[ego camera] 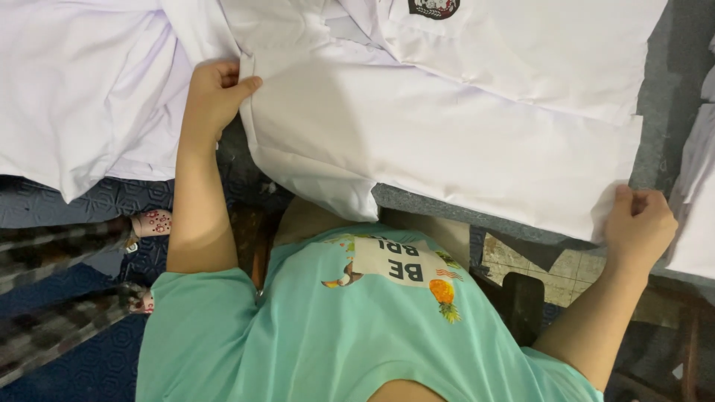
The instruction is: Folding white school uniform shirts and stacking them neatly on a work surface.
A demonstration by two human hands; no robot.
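A white shirt (447,126) with a dark embroidered badge (433,7) lies spread across a grey padded table (659,89). My left hand (214,93) pinches the shirt's fabric at its left side, thumb on top. At the shirt's lower right corner, near the table's front edge, my right hand (639,223) grips the cloth. The shirt's lower left part hangs over the table edge toward me. I wear a mint green printed T-shirt (350,320).
More white cloth (82,97) lies heaped at the left, and another white piece (696,201) at the far right. Below the table are a blue patterned mat (97,357), a tiled floor patch (529,260) and a dark stool or frame (521,301).
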